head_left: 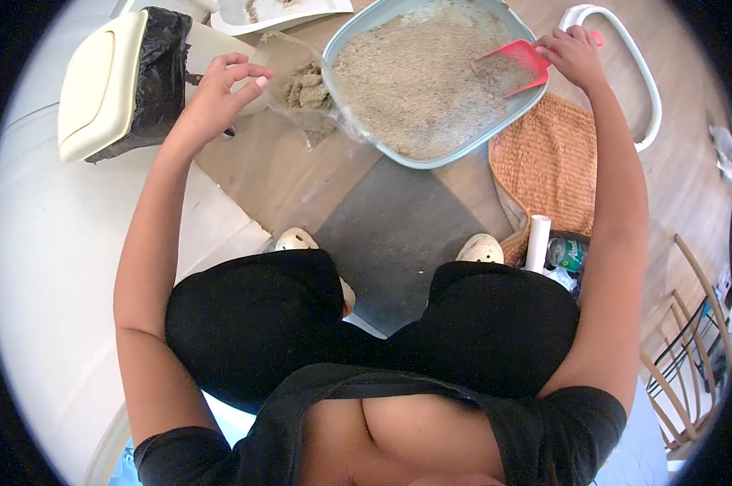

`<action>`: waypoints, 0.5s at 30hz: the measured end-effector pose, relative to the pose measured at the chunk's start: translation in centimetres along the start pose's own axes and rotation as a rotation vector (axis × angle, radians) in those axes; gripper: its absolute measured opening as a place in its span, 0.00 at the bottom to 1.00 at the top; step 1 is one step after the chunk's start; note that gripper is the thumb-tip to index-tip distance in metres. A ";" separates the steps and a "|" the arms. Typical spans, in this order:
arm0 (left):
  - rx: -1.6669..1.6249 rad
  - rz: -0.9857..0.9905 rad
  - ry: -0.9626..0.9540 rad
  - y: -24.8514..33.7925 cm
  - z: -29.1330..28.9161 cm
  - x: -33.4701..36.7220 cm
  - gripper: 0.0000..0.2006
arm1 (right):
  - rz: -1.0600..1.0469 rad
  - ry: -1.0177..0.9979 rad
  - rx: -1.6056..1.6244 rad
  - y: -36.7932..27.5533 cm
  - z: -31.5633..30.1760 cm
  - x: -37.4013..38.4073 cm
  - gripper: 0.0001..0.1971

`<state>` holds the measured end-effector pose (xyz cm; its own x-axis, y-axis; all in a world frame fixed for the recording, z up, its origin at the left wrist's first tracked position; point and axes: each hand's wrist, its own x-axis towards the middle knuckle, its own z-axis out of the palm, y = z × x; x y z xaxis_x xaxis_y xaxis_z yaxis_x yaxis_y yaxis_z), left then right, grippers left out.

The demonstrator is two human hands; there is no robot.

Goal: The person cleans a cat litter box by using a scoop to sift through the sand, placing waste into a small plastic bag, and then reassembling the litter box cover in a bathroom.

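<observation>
My left hand [213, 99] pinches the edge of a clear plastic bag [289, 57] between thumb and fingers. Clumped grey-brown litter [305, 91] shows inside the bag, which stretches to the near left rim of a pale blue litter box [431, 164]. Sandy litter [422, 85] covers most of the box's floor. At the box's right side, my right hand [575, 58] is closed round the handle of a red litter scoop [534, 61]. The scoop's slotted blade lies low over the litter, with some litter on it.
A cream bin [98, 89] lined with a black bag stands left. A white rim frame [656, 97] lies at right, near an orange mat [548, 158]. A white tray [301, 8] sits behind. A white tube [537, 243] and a plastic bottle [567, 253] are by my right knee.
</observation>
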<state>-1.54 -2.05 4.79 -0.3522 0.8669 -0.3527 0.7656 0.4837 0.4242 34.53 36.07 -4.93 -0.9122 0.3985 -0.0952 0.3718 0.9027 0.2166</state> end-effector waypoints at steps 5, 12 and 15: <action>0.024 -0.020 0.039 0.0 -0.2 -0.4 0.14 | 0.041 -0.046 0.021 -1.2 0.1 0.0 0.14; -0.389 -0.172 -0.795 7.8 10.3 -1.9 0.18 | -0.054 0.154 -0.127 0.7 -0.5 -0.1 0.12; -0.813 -0.543 -0.901 8.7 20.1 -3.4 0.25 | -0.079 0.035 -0.059 -1.5 -1.9 2.5 0.11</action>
<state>17.17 -3.21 -7.10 0.2098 0.3123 -0.9265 -0.0064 0.9480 0.3181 31.32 35.41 -3.65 -0.9441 0.3197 -0.0802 0.2887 0.9195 0.2666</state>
